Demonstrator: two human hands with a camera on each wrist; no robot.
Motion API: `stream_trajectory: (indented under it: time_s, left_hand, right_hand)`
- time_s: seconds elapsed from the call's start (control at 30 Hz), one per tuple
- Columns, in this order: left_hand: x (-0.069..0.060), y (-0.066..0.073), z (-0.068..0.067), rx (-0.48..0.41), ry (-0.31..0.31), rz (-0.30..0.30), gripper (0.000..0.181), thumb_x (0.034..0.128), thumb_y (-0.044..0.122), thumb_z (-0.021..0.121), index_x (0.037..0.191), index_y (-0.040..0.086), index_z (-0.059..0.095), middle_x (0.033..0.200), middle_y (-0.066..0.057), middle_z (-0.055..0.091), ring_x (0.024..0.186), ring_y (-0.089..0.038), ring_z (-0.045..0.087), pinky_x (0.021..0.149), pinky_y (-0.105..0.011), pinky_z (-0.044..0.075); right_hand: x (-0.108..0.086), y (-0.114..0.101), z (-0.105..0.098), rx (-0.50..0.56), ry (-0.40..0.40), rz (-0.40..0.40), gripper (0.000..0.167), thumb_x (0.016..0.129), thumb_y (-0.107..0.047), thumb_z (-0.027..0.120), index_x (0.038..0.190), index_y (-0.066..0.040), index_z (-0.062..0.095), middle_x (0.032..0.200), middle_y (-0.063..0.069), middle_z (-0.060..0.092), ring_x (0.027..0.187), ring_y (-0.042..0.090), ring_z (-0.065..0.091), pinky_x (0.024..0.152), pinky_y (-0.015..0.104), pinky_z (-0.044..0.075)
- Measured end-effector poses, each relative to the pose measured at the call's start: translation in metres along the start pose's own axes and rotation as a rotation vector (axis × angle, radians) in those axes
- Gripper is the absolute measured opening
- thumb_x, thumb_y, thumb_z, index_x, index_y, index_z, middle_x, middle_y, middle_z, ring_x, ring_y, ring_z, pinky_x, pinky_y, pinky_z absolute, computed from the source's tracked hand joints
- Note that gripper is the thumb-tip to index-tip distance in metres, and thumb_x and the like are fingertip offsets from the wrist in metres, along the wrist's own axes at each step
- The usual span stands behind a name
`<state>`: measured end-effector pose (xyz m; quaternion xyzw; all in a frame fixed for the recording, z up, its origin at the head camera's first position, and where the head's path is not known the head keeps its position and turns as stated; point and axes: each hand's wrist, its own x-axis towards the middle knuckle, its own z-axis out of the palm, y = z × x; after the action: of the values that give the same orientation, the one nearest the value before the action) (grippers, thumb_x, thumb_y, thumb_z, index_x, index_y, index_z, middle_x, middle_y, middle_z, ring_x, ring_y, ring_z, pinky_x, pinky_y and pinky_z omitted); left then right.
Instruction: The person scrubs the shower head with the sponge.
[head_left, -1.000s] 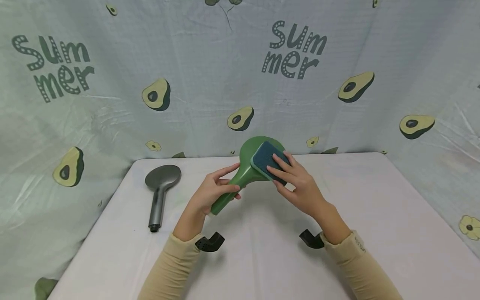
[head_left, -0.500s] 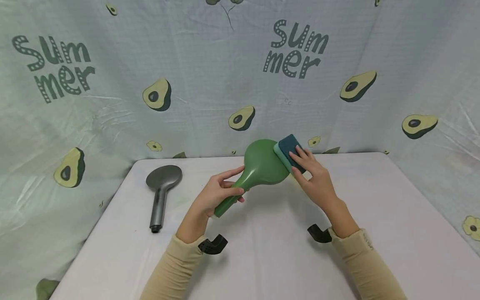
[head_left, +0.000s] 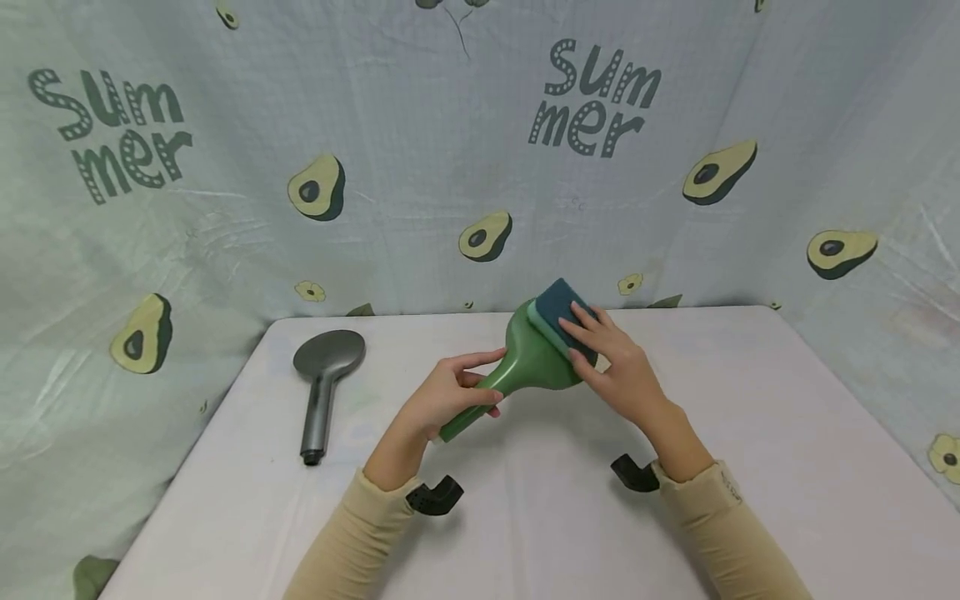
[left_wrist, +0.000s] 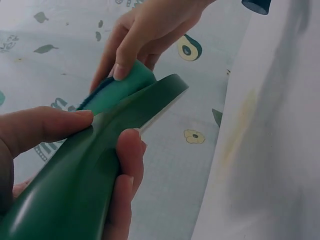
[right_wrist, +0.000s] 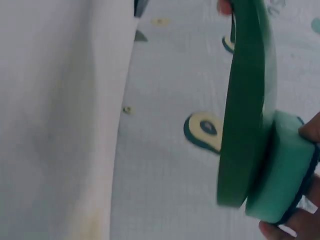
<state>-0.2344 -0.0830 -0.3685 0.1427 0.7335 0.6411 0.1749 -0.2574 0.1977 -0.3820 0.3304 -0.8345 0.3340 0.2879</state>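
Observation:
The left hand (head_left: 450, 400) grips the handle of a green shower head (head_left: 536, 358), which is raised above the table with its round head up and to the right. A two-tone sponge (head_left: 562, 315), dark blue over light green, lies against the back of that round head. The right hand (head_left: 618, 367) holds the sponge by its dark side, thumb and fingers at the edges. In the right wrist view the sponge's light green layer (right_wrist: 282, 167) faces the shower head (right_wrist: 245, 115). In the left wrist view the left fingers wrap the green handle (left_wrist: 65, 185).
A grey shower head (head_left: 328, 354) lies on the left part of the white-covered table (head_left: 525, 533). Behind the table hangs a cloth (head_left: 405, 125) printed with avocados and lettering. Black devices (head_left: 435, 497) are fixed at both wrists.
The sponge first moved right to the round head's edge, then back left and down over it. The green shower head has shifted right and slightly down with the left hand.

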Motion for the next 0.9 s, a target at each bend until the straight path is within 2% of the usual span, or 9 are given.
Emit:
stream_trajectory:
  time_s: [0.1, 0.13, 0.2, 0.27, 0.4, 0.5, 0.6, 0.8, 0.9]
  left_hand:
    - [-0.001, -0.001, 0.001, 0.026, -0.017, -0.003, 0.065, 0.0923, 0.004, 0.071, 0.153, 0.008, 0.049, 0.107, -0.025, 0.073, 0.076, -0.020, 0.073, 0.079, -0.034, 0.052]
    - [-0.001, -0.001, 0.002, 0.033, -0.020, -0.002, 0.065, 0.0922, 0.004, 0.072, 0.153, 0.008, 0.050, 0.106, -0.023, 0.074, 0.077, -0.020, 0.073, 0.079, -0.034, 0.052]
    - [-0.001, -0.001, 0.002, 0.040, -0.025, 0.005, 0.064, 0.0921, 0.004, 0.072, 0.152, 0.008, 0.050, 0.105, -0.020, 0.074, 0.077, -0.022, 0.073, 0.078, -0.034, 0.052]
    - [-0.002, -0.001, 0.003, 0.048, -0.032, 0.013, 0.064, 0.0923, 0.004, 0.072, 0.152, 0.008, 0.050, 0.105, -0.019, 0.074, 0.077, -0.023, 0.073, 0.078, -0.035, 0.053]
    - [-0.002, -0.001, 0.006, 0.060, -0.048, 0.018, 0.064, 0.0926, 0.002, 0.071, 0.152, 0.007, 0.049, 0.107, -0.020, 0.074, 0.077, -0.025, 0.073, 0.076, -0.035, 0.052]
    - [0.000, -0.003, 0.008, 0.060, -0.060, 0.012, 0.064, 0.0925, 0.003, 0.071, 0.152, 0.007, 0.049, 0.107, -0.021, 0.074, 0.076, -0.023, 0.072, 0.075, -0.034, 0.051]
    - [0.001, -0.003, 0.010, 0.057, -0.067, 0.010, 0.063, 0.0921, 0.002, 0.071, 0.152, 0.007, 0.050, 0.106, -0.022, 0.074, 0.075, -0.021, 0.072, 0.075, -0.034, 0.051]
    - [0.001, -0.001, 0.013, 0.063, -0.079, 0.015, 0.063, 0.0911, 0.002, 0.072, 0.151, 0.007, 0.052, 0.104, -0.020, 0.075, 0.075, -0.021, 0.072, 0.076, -0.033, 0.050]
    - [0.001, -0.001, 0.012, 0.063, -0.075, 0.017, 0.063, 0.0909, 0.001, 0.072, 0.151, 0.007, 0.052, 0.103, -0.018, 0.075, 0.075, -0.023, 0.073, 0.076, -0.034, 0.050]
  right_hand:
    - [-0.003, 0.007, -0.006, 0.004, 0.027, 0.144, 0.045, 0.093, 0.002, 0.070, 0.137, 0.001, 0.063, 0.150, 0.021, 0.050, 0.142, 0.048, 0.038, 0.107, 0.065, 0.036]
    - [-0.003, 0.008, -0.007, 0.004, 0.031, 0.167, 0.044, 0.094, 0.001, 0.069, 0.138, 0.000, 0.063, 0.151, 0.020, 0.050, 0.142, 0.049, 0.038, 0.107, 0.066, 0.036]
    - [-0.003, 0.006, -0.007, 0.001, 0.036, 0.160, 0.043, 0.094, 0.002, 0.068, 0.137, 0.000, 0.064, 0.150, 0.020, 0.051, 0.142, 0.049, 0.038, 0.107, 0.067, 0.036]
    - [-0.002, 0.001, -0.003, 0.001, 0.030, 0.084, 0.042, 0.092, 0.003, 0.069, 0.134, 0.000, 0.066, 0.147, 0.021, 0.053, 0.140, 0.050, 0.039, 0.106, 0.068, 0.036]
    - [0.002, -0.012, 0.007, -0.009, -0.004, -0.136, 0.043, 0.086, 0.003, 0.072, 0.129, -0.002, 0.071, 0.142, 0.022, 0.058, 0.136, 0.052, 0.043, 0.103, 0.070, 0.038]
    - [0.003, -0.013, 0.010, -0.026, -0.022, -0.202, 0.045, 0.084, 0.003, 0.074, 0.128, -0.004, 0.071, 0.141, 0.021, 0.059, 0.135, 0.052, 0.045, 0.102, 0.071, 0.038]
    - [0.003, -0.005, 0.005, -0.035, -0.013, -0.133, 0.045, 0.085, 0.005, 0.073, 0.130, -0.003, 0.070, 0.142, 0.021, 0.059, 0.135, 0.052, 0.046, 0.102, 0.070, 0.039]
    - [-0.002, 0.018, -0.008, -0.030, 0.037, 0.148, 0.042, 0.093, 0.004, 0.068, 0.135, 0.000, 0.066, 0.147, 0.020, 0.054, 0.139, 0.050, 0.042, 0.106, 0.067, 0.038]
    - [-0.002, 0.017, -0.010, -0.027, 0.045, 0.178, 0.042, 0.094, 0.003, 0.067, 0.136, 0.000, 0.065, 0.148, 0.020, 0.052, 0.140, 0.050, 0.040, 0.105, 0.067, 0.038]
